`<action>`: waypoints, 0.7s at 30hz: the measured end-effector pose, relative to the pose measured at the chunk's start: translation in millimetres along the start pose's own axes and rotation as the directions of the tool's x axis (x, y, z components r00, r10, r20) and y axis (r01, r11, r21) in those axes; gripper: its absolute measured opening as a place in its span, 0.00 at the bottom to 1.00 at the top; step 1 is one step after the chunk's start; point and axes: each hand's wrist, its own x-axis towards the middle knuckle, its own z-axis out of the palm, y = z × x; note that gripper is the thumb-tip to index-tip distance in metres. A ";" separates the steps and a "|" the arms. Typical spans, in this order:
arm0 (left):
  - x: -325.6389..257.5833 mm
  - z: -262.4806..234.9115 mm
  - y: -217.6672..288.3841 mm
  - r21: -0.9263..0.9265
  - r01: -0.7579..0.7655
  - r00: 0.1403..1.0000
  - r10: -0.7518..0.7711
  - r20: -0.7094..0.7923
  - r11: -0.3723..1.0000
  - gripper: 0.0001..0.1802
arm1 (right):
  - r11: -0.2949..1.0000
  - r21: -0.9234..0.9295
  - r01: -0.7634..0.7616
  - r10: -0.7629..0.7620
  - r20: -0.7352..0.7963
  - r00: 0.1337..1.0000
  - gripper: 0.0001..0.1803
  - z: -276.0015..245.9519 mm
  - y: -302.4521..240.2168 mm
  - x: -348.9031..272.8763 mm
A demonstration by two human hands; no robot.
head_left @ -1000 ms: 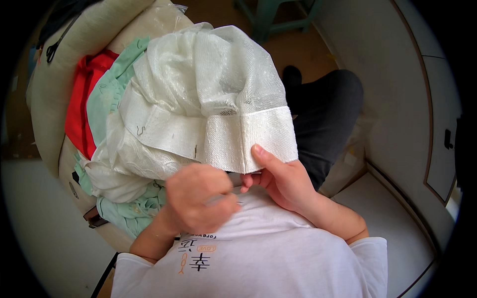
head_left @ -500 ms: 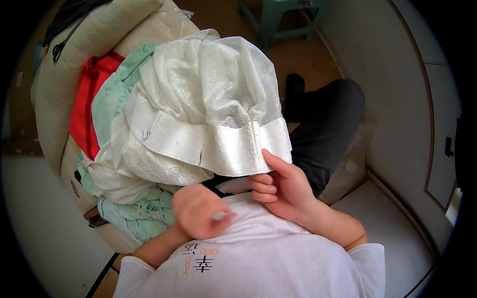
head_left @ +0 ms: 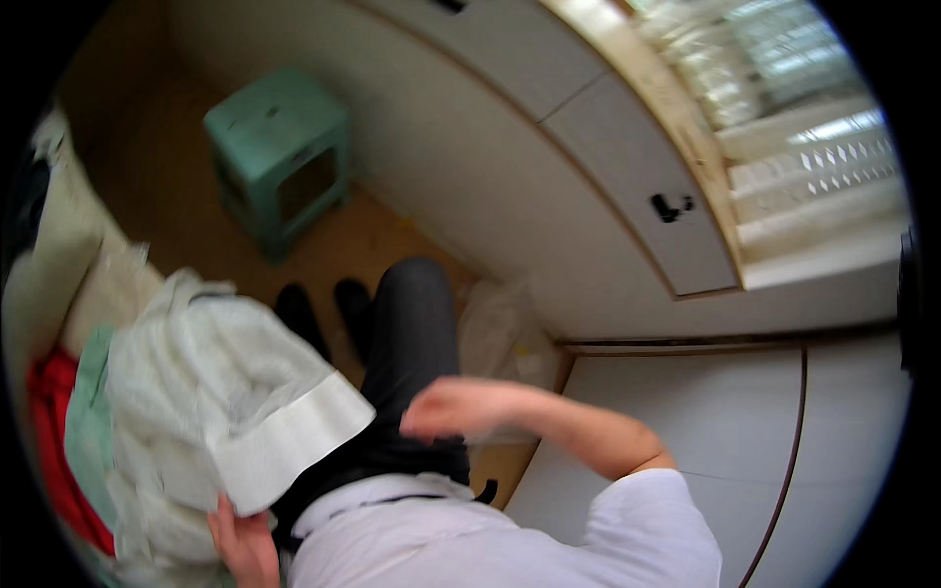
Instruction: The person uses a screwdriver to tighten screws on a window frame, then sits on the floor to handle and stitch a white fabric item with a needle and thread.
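Note:
A white sheer curtain [head_left: 216,382], gathered in folds with a wide, stiff white band [head_left: 299,441] along its near edge, lies over my lap and to my left. My left hand [head_left: 245,549] is at the lower left corner of that band, its fingers closed on the cloth edge; part of the hand is cut off by the frame's lower rim. Over my right thigh, apart from the curtain, hangs my right hand [head_left: 441,407]. It is smeared by motion, its fingers seem curled, and whether it holds anything cannot be made out.
Red cloth [head_left: 59,441] and mint-green cloth [head_left: 90,431] lie at the far left beside a cream cushion [head_left: 49,284]. A green plastic stool [head_left: 279,127] stands on the floor ahead. White cabinets [head_left: 627,167] and a window [head_left: 784,118] are on the right.
The view has swung to the right. My right hand has let go of the curtain band and moved right, away from it. My left hand has come to the band's edge.

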 end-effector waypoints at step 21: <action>8.4 54.5 -6.4 0.005 0.052 0.990 -0.052 0.134 0.999 0.34 | 0.707 -0.576 0.409 -0.698 -0.478 0.533 0.11 -27.0 -99.6 -35.2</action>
